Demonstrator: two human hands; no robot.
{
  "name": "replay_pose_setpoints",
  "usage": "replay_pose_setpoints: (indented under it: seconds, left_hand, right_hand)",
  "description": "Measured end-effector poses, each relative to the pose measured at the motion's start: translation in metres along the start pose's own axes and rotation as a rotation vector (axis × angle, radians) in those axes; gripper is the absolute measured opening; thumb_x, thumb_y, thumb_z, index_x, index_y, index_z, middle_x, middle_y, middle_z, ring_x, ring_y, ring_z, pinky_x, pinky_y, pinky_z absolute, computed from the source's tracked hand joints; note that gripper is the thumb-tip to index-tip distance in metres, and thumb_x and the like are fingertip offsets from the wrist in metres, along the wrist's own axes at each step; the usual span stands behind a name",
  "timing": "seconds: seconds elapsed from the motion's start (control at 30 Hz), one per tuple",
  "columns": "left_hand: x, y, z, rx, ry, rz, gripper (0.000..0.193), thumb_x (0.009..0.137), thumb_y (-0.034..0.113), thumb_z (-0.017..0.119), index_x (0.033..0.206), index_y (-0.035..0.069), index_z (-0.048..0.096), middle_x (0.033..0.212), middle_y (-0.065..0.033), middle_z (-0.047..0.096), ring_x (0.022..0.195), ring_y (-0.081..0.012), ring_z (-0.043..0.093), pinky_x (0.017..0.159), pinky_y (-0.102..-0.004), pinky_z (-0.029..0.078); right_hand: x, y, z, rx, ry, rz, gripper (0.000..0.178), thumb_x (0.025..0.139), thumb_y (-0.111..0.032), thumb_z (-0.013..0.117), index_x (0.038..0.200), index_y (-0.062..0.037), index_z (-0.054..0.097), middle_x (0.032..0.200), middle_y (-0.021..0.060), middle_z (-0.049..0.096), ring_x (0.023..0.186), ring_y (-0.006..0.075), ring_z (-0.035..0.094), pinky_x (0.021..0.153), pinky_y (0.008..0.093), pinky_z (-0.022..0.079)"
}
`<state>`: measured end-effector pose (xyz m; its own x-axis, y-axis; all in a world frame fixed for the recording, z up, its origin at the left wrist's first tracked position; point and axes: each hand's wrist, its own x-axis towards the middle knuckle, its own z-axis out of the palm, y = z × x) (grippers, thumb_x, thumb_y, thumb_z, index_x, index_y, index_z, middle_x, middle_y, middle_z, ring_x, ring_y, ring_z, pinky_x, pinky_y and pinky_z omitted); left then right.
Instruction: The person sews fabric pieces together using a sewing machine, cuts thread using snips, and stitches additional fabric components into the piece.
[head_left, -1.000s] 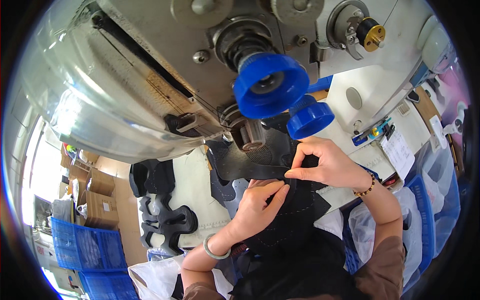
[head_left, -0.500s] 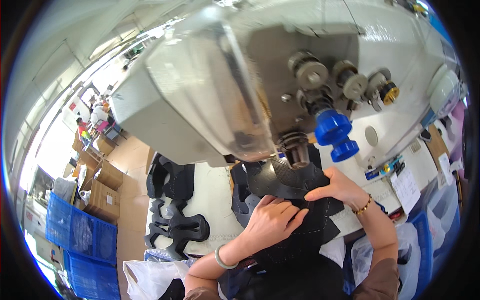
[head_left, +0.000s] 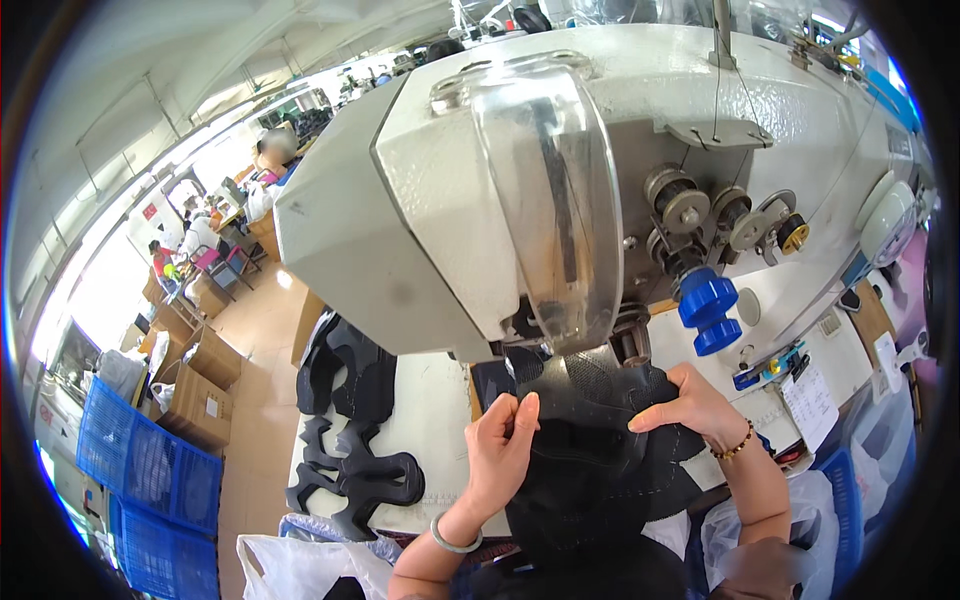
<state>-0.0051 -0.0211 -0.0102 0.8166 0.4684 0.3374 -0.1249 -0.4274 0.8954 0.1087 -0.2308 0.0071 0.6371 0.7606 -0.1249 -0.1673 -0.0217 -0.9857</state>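
Note:
Below the head of a grey-white sewing machine (head_left: 440, 200) lies a black shoe upper piece (head_left: 590, 400), with perforations and light stitch marks. My left hand (head_left: 503, 450) is closed at its left edge, thumb raised, pinching the edge. At the opposite edge my right hand (head_left: 692, 408) grips the piece, thumb on top and fingers mostly hidden beneath. More black material (head_left: 600, 500) hangs over the table edge toward me. The needle area is partly hidden behind the machine's clear guard (head_left: 560, 190).
Stacks of black cut pieces (head_left: 350, 380) and curved black pieces (head_left: 365, 475) lie on the white table (head_left: 430, 440) at left. Blue thread-tension knobs (head_left: 708, 310) stick out above my right hand. Blue crates (head_left: 150, 450) and cardboard boxes (head_left: 200, 400) stand on the floor. Plastic bags hang in front.
My left hand has moved left and turned thumb-up, away from the middle of the piece. The right hand keeps its grip. The view has shifted, showing more of the machine's top.

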Motion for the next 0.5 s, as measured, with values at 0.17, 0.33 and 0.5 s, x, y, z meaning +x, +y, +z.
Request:
replay_pose_setpoints:
  seconds: [0.17, 0.33, 0.5]
  left_hand:
    - [0.001, -0.008, 0.000, -0.087, -0.009, -0.010, 0.035, 0.090, 0.020, 0.059, 0.064, 0.000, 0.047, 0.051, 0.0001, 0.044, 0.050, -0.0022, 0.031, 0.043, -0.0233, 0.026]
    - [0.002, -0.004, -0.003, -0.058, -0.022, -0.013, 0.036, 0.090, 0.020, 0.059, 0.063, 0.000, 0.047, 0.052, 0.0001, 0.045, 0.051, -0.0026, 0.032, 0.043, -0.0237, 0.024]
    - [0.011, -0.008, -0.006, -0.129, -0.039, -0.002, 0.036, 0.091, 0.020, 0.059, 0.063, -0.001, 0.048, 0.052, 0.0001, 0.045, 0.050, -0.0034, 0.033, 0.043, -0.0241, 0.025]
  right_hand:
    - [0.000, -0.004, 0.006, 0.053, 0.050, -0.036, 0.018, 0.066, 0.000, 0.076, 0.082, 0.0029, 0.069, 0.073, 0.0047, 0.067, 0.066, 0.0082, 0.060, 0.063, 0.0207, 0.046]
    - [0.001, -0.008, 0.010, 0.079, 0.061, -0.052, 0.020, 0.066, 0.000, 0.076, 0.084, 0.0041, 0.069, 0.077, 0.0052, 0.068, 0.068, 0.0082, 0.060, 0.064, 0.0207, 0.046]
    - [0.001, -0.006, 0.016, 0.033, 0.087, -0.087, 0.023, 0.066, 0.000, 0.075, 0.088, 0.0045, 0.068, 0.081, 0.0054, 0.068, 0.070, 0.0077, 0.060, 0.064, 0.0206, 0.046]
